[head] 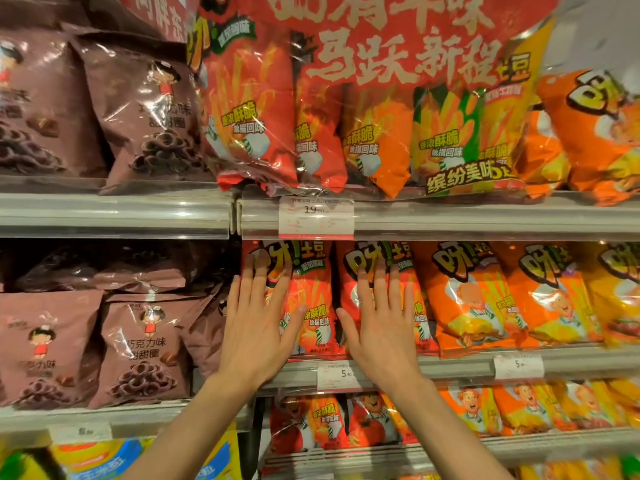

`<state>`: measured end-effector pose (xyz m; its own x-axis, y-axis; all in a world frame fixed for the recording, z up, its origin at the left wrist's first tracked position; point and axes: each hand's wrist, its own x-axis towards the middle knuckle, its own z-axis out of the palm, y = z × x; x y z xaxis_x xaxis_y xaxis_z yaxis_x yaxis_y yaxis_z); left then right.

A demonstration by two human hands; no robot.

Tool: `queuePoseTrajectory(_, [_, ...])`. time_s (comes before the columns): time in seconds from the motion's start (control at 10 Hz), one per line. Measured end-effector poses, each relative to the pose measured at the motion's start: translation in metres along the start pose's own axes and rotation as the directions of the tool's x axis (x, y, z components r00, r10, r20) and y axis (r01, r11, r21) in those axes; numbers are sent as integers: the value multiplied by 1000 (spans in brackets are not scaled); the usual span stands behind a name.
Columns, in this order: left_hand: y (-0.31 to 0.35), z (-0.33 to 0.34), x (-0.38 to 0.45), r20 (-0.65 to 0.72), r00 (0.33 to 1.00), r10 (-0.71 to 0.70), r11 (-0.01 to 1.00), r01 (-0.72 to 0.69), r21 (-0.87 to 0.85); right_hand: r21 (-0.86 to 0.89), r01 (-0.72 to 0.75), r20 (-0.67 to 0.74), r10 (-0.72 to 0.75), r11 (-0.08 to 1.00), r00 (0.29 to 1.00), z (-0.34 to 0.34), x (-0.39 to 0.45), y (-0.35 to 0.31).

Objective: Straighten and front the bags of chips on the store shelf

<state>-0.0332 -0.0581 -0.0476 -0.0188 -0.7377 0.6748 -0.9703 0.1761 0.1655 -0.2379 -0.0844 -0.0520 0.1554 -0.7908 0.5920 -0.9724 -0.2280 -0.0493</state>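
Observation:
Two red chip bags stand side by side on the middle shelf (450,367). My left hand (259,323) lies flat, fingers spread, on the front of the left red bag (311,299). My right hand (381,320) lies flat in the same way on the right red bag (420,306). Neither hand grips anything. To the right of them stand orange chip bags (467,299) of the same brand, upright and facing out.
A large clear multipack of chip bags (363,116) sits on the shelf above, over a price tag (316,216). Brown chocolate-ring snack bags (138,348) fill the left bay. Smaller red and orange bags (381,420) line the shelf below. Price tags hang on the shelf rails.

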Motion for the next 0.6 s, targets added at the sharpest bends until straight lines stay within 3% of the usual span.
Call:
queuePoseTrajectory(0.2, [2, -4, 0, 4, 1000, -11, 1000, 11, 23, 47, -1, 10, 0, 999, 1000, -2, 1, 0])
queuePoseTrajectory(0.4, [-2, -17, 7, 25, 1000, -17, 999, 18, -28, 373, 21, 80, -54, 928, 995, -25, 5, 20])
queuePoseTrajectory(0.6, [0, -46, -8, -36, 997, -63, 972, 53, -231, 538, -32, -26, 54, 842, 998, -49, -10, 35])
